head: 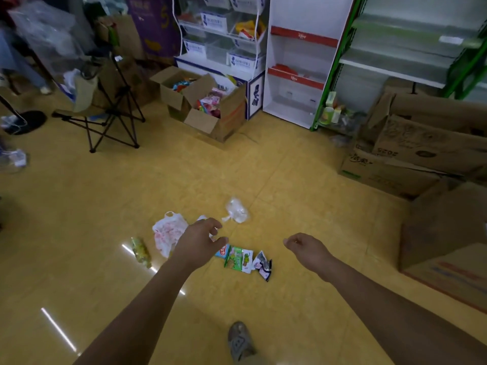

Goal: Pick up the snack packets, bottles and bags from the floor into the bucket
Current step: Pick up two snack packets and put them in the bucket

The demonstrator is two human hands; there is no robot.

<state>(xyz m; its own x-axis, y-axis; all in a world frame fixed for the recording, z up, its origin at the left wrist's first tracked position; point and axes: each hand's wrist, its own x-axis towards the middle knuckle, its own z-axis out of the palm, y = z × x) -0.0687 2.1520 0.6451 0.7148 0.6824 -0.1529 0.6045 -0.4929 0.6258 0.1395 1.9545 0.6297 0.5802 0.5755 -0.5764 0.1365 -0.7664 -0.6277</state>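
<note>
Litter lies on the yellow floor in front of me. A white plastic bag with red print (167, 233) is on the left, and a small green-yellow bottle (141, 252) lies beside it. A crumpled clear bag (237, 210) sits further away. A green snack packet (239, 259), a blue-red packet (222, 251) and a dark pink-black packet (263, 264) lie together. My left hand (200, 239) hovers over the white bag and packets, fingers loosely curled, holding nothing. My right hand (307, 247) hangs to the right of the packets, loosely curled and empty. No bucket is in view.
Open cardboard boxes of snacks (205, 106) stand ahead by white display shelves (295, 75). More cardboard boxes (421, 159) line the right side. A folding black stand (110, 114) is at the left. My shoe (240, 341) is at the bottom.
</note>
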